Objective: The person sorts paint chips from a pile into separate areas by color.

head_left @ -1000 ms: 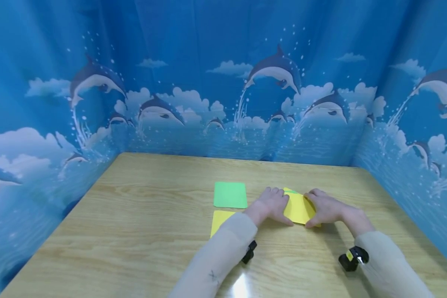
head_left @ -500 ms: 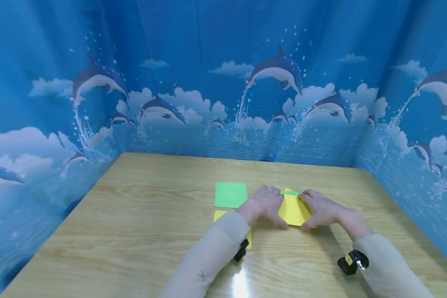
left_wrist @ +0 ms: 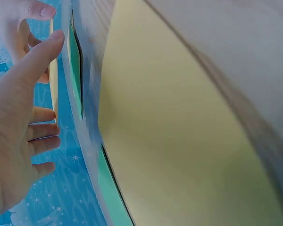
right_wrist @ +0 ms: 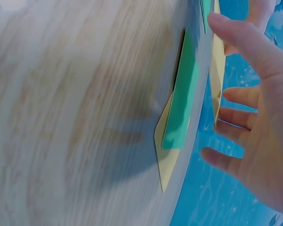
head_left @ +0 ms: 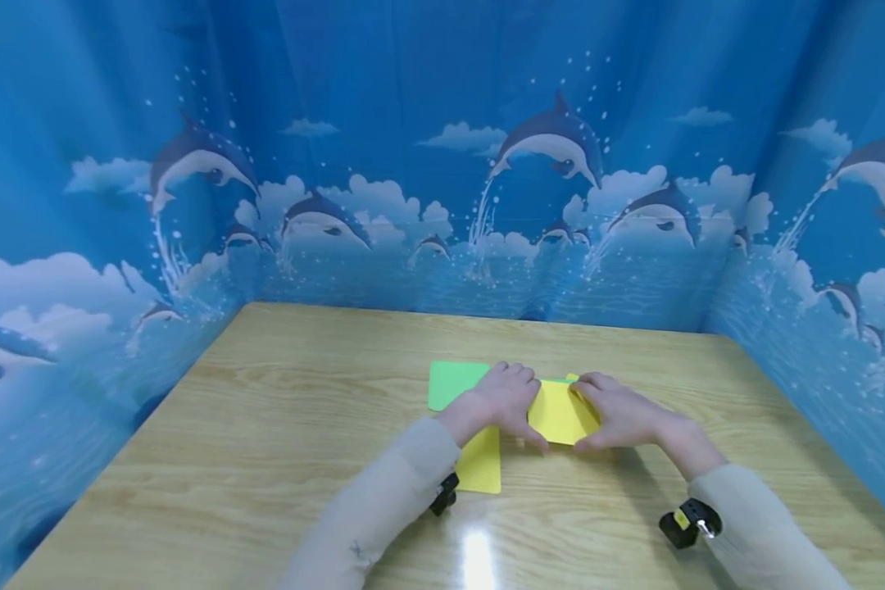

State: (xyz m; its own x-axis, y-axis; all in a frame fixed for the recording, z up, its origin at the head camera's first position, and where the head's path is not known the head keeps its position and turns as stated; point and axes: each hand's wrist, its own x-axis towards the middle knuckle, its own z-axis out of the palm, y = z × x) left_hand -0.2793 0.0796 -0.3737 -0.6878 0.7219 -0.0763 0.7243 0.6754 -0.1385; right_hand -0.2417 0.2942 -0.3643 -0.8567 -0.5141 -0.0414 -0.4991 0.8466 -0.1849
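Observation:
Both hands hold a thin yellow square card [head_left: 560, 414] up off the table, one at each side. My left hand [head_left: 496, 403] has its fingers at the far part of the card's left side and its thumb near the front corner. On the opposite side, my right hand [head_left: 619, 414] grips in the same way, and the card bends a little there. Edge-on in the right wrist view, the card [right_wrist: 217, 61] hangs above a green card [right_wrist: 183, 99], which overlaps a yellow card [right_wrist: 166, 167] lying on the table.
Left of the held card, a green square card [head_left: 453, 385] lies flat, partly behind the left hand. In front of it lies another yellow card [head_left: 481, 463], partly under the left forearm. A blue dolphin-print curtain [head_left: 383, 164] surrounds the wooden table [head_left: 280, 426].
Both hands have moved left with the yellow card between them. The left forearm now covers part of the flat green card, and more of the flat yellow card's near right part shows.

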